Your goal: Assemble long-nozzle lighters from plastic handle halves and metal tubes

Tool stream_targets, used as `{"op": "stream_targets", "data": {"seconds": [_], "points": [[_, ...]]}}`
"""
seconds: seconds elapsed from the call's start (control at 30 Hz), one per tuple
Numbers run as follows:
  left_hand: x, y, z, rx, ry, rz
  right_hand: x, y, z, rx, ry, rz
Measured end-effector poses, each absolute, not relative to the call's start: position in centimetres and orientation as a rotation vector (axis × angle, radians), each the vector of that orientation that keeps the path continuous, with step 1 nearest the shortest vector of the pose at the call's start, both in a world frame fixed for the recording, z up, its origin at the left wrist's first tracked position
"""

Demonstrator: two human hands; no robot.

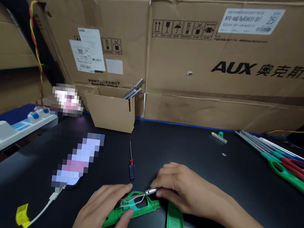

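Observation:
My left hand (99, 210) grips an open green plastic housing (141, 207), which looks like one half of a long utility lighter, with thin white wires (133, 201) lying in it. My right hand (184, 189) pinches a short metal tube (151, 191) at the housing's upper end. A second green plastic shell (174, 226) lies on the black tabletop (164, 148), just below my right hand and running out of view. A small screwdriver (132, 166) with a dark blue handle and red collar lies above my hands, touching neither.
Finished-looking lighters (286, 162) with red and green handles lie stacked at right. A loose metal nozzle (219, 137) lies near the back edge. A small cardboard box (108, 109) holds metal tubes. At left are a blurred phone (76, 160) on a white cable and a power strip (15, 131).

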State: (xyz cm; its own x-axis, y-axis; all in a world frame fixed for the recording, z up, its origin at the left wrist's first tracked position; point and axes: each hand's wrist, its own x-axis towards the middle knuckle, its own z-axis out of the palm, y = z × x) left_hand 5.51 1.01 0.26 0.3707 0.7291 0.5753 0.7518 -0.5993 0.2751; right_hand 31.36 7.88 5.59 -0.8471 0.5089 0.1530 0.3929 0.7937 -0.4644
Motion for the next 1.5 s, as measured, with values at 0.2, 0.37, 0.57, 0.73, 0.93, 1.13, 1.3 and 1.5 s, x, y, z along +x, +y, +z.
{"op": "stream_targets", "data": {"seconds": [0.2, 0.37, 0.57, 0.73, 0.93, 1.13, 1.3, 1.5], "points": [[5.5, 1.0, 0.9, -2.572, -1.368, -1.025, 31.4, 7.6, 6.2, -0.711, -2.759, 0.633], [5.6, 1.1, 0.7, -2.551, -1.301, -0.934, 31.3, 7.5, 6.4, -0.713, -2.752, 0.703], [5.4, 1.2, 0.8, -2.598, -1.329, -0.895, 31.2, 7.6, 6.1, -0.762, -2.731, 0.755], [5.3, 1.6, 1.0, -2.598, -1.341, -0.919, 31.2, 7.6, 6.1, -0.712, -2.686, 0.765], [5.0, 1.4, 1.0, -2.639, -1.359, -0.899, 31.4, 7.4, 5.8, -0.64, -2.698, 0.774], [5.1, 1.2, 0.8, -2.628, -1.407, -0.896, 31.5, 7.4, 5.3, -0.645, -2.734, 0.784], [5.0, 1.1, 0.9, -2.605, -1.443, -0.884, 31.4, 7.3, 5.2, -0.656, -2.767, 0.788], [4.9, 1.3, 0.5, -2.588, -1.466, -0.869, 31.4, 7.1, 5.3, -0.675, -2.752, 0.827]]}}
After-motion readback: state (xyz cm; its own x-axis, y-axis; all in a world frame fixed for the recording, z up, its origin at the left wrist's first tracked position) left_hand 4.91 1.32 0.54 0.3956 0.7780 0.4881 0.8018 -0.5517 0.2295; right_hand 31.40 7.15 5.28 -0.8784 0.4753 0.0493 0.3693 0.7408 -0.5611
